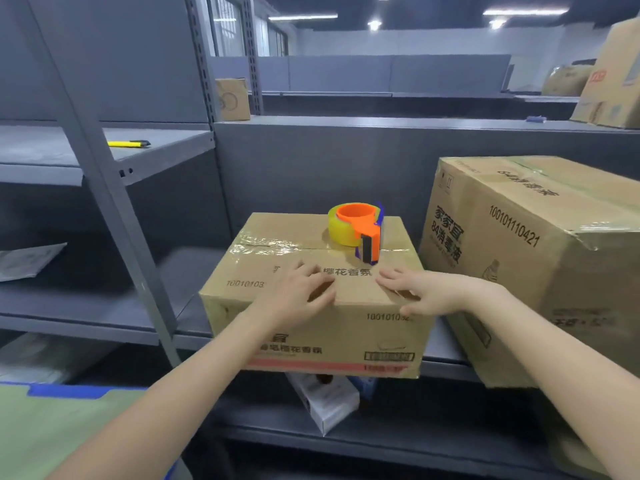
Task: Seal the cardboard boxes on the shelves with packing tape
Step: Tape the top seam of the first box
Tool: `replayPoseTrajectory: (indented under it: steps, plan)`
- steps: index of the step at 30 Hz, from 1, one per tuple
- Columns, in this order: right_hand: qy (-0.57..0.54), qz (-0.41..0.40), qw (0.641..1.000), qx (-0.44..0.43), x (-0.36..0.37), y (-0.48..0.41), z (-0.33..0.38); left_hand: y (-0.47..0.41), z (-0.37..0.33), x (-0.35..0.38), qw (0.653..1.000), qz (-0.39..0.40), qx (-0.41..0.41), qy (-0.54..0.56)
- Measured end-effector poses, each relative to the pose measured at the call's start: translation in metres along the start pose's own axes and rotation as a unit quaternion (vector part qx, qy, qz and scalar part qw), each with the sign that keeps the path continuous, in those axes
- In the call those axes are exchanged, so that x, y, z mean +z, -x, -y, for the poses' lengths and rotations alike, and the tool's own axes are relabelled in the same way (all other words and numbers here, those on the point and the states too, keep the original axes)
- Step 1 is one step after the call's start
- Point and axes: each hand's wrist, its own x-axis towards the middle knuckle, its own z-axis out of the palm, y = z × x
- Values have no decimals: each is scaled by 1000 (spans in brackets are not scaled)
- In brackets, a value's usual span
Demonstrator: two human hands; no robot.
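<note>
**Grey shelving, one box steadied under two flat hands**

Steel racks fill the storeroom, and the box (346, 337) sits on the middle shelf (104, 306) with its front face jutting past the shelf's edge, probably so its top is easy to reach.

Both hands lie on the box's lid near its front edge. The left hand (301, 289) has its fingers spread and slightly bent against the cardboard. The right hand (426, 289) is flatter, and its thumb hangs over the front edge. Neither grasps anything. They press or steady the lid, which would keep the flaps level and stop the box from sliding.

A tape dispenser (356, 230), orange with a yellowish roll, lies on the back half of the lid behind the hands. Its cutter end rests across the centre seam. Parked there, it is within a short reach of either hand. Glossy, wrinkled tape already covers the seam left of the dispenser. Whether it continues to the right of the dispenser I cannot tell.

My judgement is that the seam is part sealed, and the next step is to smooth the tape or take up the dispenser.

A big box (519, 254) stands just to the right of the box, tilted, with tape showing on its top. A yellow knife (128, 143) lies on a higher shelf, up and to the left. Below the box, a small white carton (325, 400) rests on the next shelf down.
</note>
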Motion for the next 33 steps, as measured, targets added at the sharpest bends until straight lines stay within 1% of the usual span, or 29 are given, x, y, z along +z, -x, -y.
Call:
replayPoseTrajectory:
  steps: [2, 3, 4, 6, 8, 11, 14, 16, 17, 19, 21, 23, 25, 27, 30, 32, 33]
  plan:
    - [15, -35, 999, 18, -1, -6, 5, -8, 9, -4, 997, 40, -15, 66]
    - [10, -66, 998, 15, 1, -11, 13, -11, 17, -7, 995, 55, -32, 77]
    - [-2, -99, 995, 7, 4, -16, 23, -14, 28, -10, 994, 64, -51, 67]
    - [-38, -149, 988, -11, 12, -28, 47, -15, 53, -18, 993, 85, -85, 7]
    - [-58, -162, 985, -11, 18, -42, 65, -10, 78, -27, 988, 110, -107, -21]
    - [-10, -177, 984, -8, 28, -57, 75, 2, 100, -31, 987, 121, -107, -5]
    - [20, -203, 979, -29, 37, -60, 65, 10, 96, -26, 984, 127, -118, -31]
    - [31, -189, 980, -56, 35, -58, 52, 15, 84, -24, 980, 128, -146, -51]
    - [25, -168, 983, -73, 30, -57, 43, 19, 74, -23, 977, 122, -164, -58]
    - [-24, -94, 990, -98, 15, -54, 25, 28, 47, -16, 970, 108, -204, -71]
    - [-60, -5, 994, -89, -4, -50, 8, 32, 17, -8, 961, 116, -236, -81]
    - [-50, 36, 996, -57, -20, -45, 2, 31, 0, -7, 958, 131, -239, -94]
    - [-32, 29, 999, -30, -29, -42, 12, 23, 5, -18, 964, 113, -211, -113]
    - [-3, -8, 1000, -19, -26, -43, 38, 12, 22, -32, 973, 98, -180, -106]
    - [20, -38, 999, -9, -10, -51, 92, 2, 55, -38, 980, 120, -154, -39]
    - [25, -31, 999, 25, 1, -59, 128, 1, 72, -38, 980, 128, -151, 17]
    - [10, -36, 998, 40, 6, -63, 145, 2, 79, -37, 980, 125, -152, 37]
